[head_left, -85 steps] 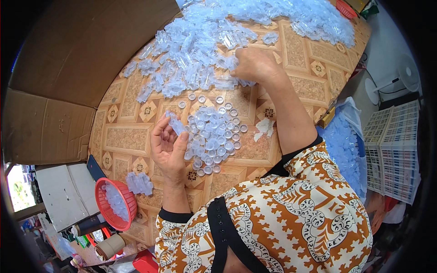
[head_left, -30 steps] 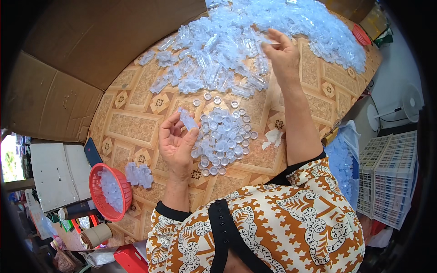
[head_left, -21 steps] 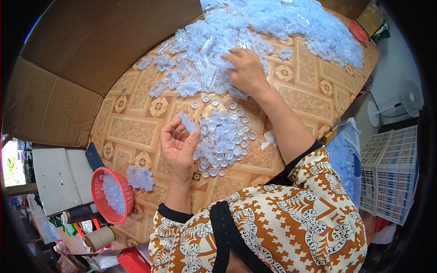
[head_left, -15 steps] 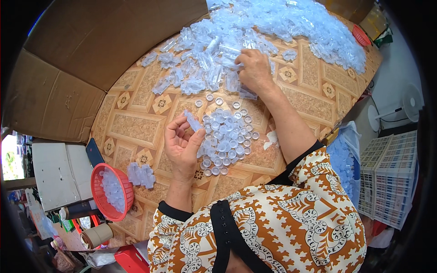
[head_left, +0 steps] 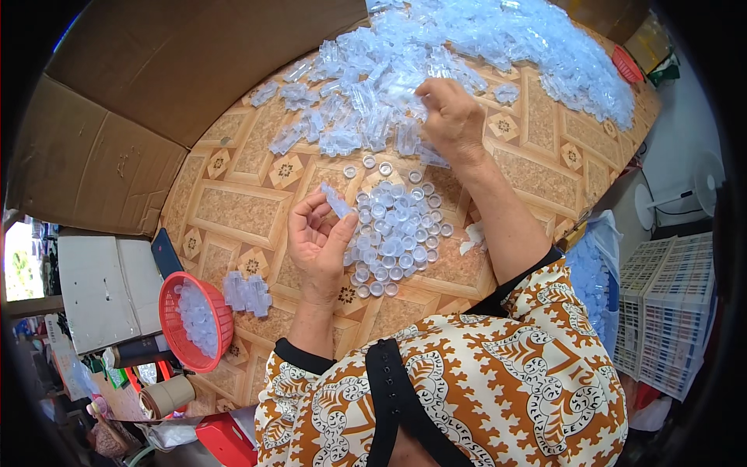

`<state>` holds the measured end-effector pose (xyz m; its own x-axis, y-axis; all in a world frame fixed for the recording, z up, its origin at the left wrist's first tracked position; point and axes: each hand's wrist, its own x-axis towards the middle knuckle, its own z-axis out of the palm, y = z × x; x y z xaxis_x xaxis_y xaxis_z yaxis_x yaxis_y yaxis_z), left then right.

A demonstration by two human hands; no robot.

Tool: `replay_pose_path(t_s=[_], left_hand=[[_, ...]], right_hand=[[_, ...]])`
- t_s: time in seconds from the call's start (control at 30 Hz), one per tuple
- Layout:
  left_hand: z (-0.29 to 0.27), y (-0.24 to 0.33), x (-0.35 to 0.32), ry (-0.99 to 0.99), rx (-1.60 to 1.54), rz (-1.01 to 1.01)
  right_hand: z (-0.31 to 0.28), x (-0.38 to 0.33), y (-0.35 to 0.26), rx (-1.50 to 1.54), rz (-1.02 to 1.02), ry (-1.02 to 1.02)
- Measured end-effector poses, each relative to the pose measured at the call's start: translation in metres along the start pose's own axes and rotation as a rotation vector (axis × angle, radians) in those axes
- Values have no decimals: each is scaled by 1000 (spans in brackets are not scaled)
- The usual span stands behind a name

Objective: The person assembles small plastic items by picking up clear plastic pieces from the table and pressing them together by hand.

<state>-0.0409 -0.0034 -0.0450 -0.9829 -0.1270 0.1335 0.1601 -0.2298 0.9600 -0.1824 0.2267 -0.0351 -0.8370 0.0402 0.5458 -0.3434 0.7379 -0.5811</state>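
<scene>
My left hand (head_left: 317, 237) is closed round a clear, flat-sided plastic piece (head_left: 336, 201), which sticks up between thumb and fingers. Just right of it lies a loose cluster of small round clear caps (head_left: 397, 233) on the patterned tabletop (head_left: 233, 210). My right hand (head_left: 453, 117) is raised over the near edge of a heap of clear plastic tubes (head_left: 366, 101), its fingers curled together. Whatever may be between those fingertips is blurred against the heap.
A red basket (head_left: 223, 311) of clear pieces stands at the lower left, beside a small group of clear tubes (head_left: 247, 294). Cardboard walls (head_left: 187, 70) close off the left side. A larger heap (head_left: 529, 47) spreads across the back. A torn white scrap (head_left: 472, 238) lies near my right forearm.
My right hand has shifted slightly right, its fingers drawing back from the tubes. The whole view has shifted a little; my left hand keeps its hold on the plastic piece.
</scene>
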Motion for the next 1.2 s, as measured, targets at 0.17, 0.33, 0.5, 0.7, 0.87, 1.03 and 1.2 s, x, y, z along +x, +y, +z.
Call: replay_pose_path(t_s=[0.17,0.33,0.5,0.7,0.87,1.03,1.2], left_hand=[[3,-3,1,-36,-8,-48],[1,-1,-1,-9,5,-30],[3,-3,0,-9,27,-20],[4,2,-2,4,51,-33],[4,2,-1,2,24,-23],[2,-4,-1,-20,53,9],[-4,-10,-6,-56,117,118]], right_hand=[[2,1,12,-210,-245,141],[31,-21,-21,-224,-332,-284],[27,-12,5,-241,-236,-197],[9,7,26,201,217,-118],[-5,15,28,507,415,-97],[-19,19,36,700,601,-101],[-11,8,2,941,686,-378]])
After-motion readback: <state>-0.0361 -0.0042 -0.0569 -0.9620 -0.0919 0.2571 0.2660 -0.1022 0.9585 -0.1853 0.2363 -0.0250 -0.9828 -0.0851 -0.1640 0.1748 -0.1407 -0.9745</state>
